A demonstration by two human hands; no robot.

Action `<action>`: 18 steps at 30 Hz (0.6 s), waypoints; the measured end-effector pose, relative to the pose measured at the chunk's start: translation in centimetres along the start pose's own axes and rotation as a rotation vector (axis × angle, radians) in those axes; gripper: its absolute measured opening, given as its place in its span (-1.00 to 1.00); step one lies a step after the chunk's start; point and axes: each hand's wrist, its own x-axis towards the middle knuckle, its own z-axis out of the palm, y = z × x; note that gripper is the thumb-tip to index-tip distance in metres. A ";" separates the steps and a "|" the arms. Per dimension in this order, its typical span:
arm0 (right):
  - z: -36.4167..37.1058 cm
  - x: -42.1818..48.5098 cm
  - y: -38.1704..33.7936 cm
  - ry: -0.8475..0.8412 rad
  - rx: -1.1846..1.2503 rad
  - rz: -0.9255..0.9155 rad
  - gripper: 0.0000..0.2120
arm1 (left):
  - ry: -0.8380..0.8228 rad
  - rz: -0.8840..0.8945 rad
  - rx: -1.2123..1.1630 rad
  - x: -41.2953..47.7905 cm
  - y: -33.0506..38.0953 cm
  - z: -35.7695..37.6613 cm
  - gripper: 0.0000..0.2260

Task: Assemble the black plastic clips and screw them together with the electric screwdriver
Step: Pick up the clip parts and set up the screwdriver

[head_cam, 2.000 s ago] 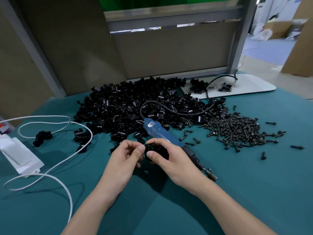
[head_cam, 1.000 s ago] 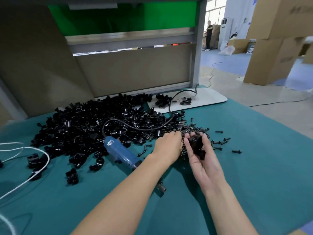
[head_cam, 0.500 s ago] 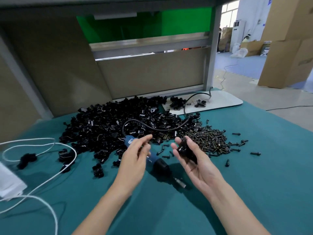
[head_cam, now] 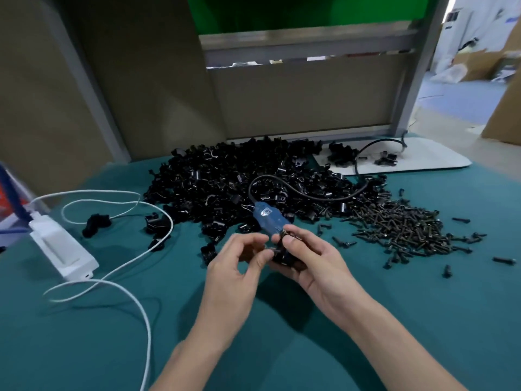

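Observation:
My right hand (head_cam: 313, 258) grips a black plastic clip (head_cam: 283, 256) just above the green table mat. My left hand (head_cam: 239, 263) pinches a small dark screw (head_cam: 270, 250) at the clip's left side. The blue electric screwdriver (head_cam: 267, 218) lies on the mat right behind my hands, its tip hidden by them, its black cable (head_cam: 307, 193) looping back over the parts. A big heap of black clips (head_cam: 248, 179) lies behind it. A pile of dark screws (head_cam: 400, 227) spreads out to the right.
A white power adapter (head_cam: 60, 246) with a looping white cable (head_cam: 124, 277) lies at the left. Loose clips (head_cam: 95, 224) sit near it. A white tray (head_cam: 417, 159) with a few clips is at the back right. Grey partition panels (head_cam: 304, 97) stand behind the mat.
My left hand reached into the screw pile, then came back with a screw. Both hands have met over the clip in front of the screwdriver. The view swung back to the left.

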 end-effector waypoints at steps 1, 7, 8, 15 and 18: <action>-0.1 0.0 0.0 0.005 -0.008 -0.002 -0.58 | -0.017 0.040 0.061 -0.1 0.0 0.0 -0.84; -0.4 0.2 0.2 0.016 -0.087 -0.015 -0.59 | -0.053 0.060 0.092 0.2 -0.4 -0.5 -0.91; -0.5 0.2 0.2 0.015 -0.099 -0.014 -0.60 | -0.064 0.050 0.092 0.3 -0.4 -0.5 -0.92; -0.8 0.3 0.3 -0.005 -0.110 0.008 -0.59 | -0.085 0.092 0.169 0.1 -0.2 -0.6 -0.92; -0.8 0.3 0.2 -0.025 -0.093 0.035 -0.58 | -0.096 0.096 0.187 0.1 0.0 -0.7 -0.91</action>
